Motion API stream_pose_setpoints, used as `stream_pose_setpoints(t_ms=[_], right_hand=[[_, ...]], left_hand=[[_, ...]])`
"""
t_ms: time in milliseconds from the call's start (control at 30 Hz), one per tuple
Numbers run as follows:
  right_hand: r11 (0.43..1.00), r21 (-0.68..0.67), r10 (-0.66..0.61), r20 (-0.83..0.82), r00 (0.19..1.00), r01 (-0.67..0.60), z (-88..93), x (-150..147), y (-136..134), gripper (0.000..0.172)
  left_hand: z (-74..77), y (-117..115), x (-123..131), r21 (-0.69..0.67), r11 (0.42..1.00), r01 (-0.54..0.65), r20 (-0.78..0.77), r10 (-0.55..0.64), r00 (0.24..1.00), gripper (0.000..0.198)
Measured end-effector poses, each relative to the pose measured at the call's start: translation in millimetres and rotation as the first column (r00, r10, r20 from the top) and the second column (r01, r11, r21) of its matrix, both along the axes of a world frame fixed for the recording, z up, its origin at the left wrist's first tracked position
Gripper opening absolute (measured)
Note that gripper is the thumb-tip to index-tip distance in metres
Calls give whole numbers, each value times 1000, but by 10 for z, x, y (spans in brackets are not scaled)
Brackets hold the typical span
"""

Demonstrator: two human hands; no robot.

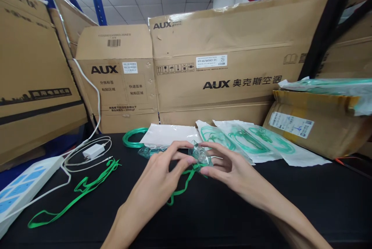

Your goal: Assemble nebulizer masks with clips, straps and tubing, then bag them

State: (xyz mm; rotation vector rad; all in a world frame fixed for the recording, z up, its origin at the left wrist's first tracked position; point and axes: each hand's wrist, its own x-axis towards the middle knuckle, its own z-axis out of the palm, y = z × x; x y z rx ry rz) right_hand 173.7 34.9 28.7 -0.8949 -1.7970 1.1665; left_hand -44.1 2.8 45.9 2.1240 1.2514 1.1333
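Both my hands are in use, meeting in front of me above the black tabletop (334, 194). My left hand (162, 171) comes in from the left, its thumb and forefinger closed on the near-side edge of a small, clear, green-tinted plastic mask (201, 155). My right hand (228, 165) grips the same piece from the opposite side, forefinger bent over the top and thumb lower down, at the bottom edge. The mask therefore sits between the two sets of fingertips, roughly central in view.

A green strap (187, 184) hangs below it and curls down beside my left thumb; my fingers cover the place where strap and mask meet, so I cannot tell whether they are joined.

Surroundings: to the left lies a second, loose green band (88, 191), knotted or bunched at its far end. Near it are a white adapter (93, 151) with its cable and a white power strip (31, 179). Beyond my left hand, a coil of green tubing (126, 139) lies next to a white packet (170, 135). Beyond my right hand, three flat packets (247, 142) with green tubing inside overlap in a row, near a labelled, tilted carton (319, 117). Large AUX cardboard panels (247, 51) stand along the back.
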Motion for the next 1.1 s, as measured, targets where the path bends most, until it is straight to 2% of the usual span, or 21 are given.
stream_pose_setpoints(t_ms=[133, 233, 333, 467, 700, 833, 1000, 1100], right_hand=[[995, -8, -95, 220, 971, 99, -40, 101, 99, 58], [996, 53, -89, 298, 950, 77, -36, 133, 101, 48], [992, 117, -90, 351, 932, 51, -26, 134, 70, 40], [988, 152, -59, 438, 897, -9, -45, 142, 44, 34], [989, 129, 0, 479, 878, -71, -108, 158, 11, 37], [992, 102, 35, 385, 922, -80, -117, 133, 8, 37], [981, -33, 195, 176, 965, -193, -72, 57, -2, 32], [972, -85, 223, 47, 974, -219, -47, 17, -18, 33]], left_hand=[[-143, 80, -174, 60, 992, -111, -265, 123, 956, 26], [-331, 126, -244, 28, 997, -66, -458, 72, 886, 29], [-450, 143, -252, -20, 999, -29, -539, 14, 842, 31], [-429, 121, -239, -48, 999, 1, -529, -26, 848, 28], [-357, 115, -231, -70, 997, 10, -506, -44, 862, 26], [-356, 126, -192, -82, 995, -51, -470, 7, 883, 19], [-256, 85, -27, -84, 992, -96, -386, 56, 921, 22], [-176, 72, 60, -96, 992, -86, -319, 52, 946, 31]])
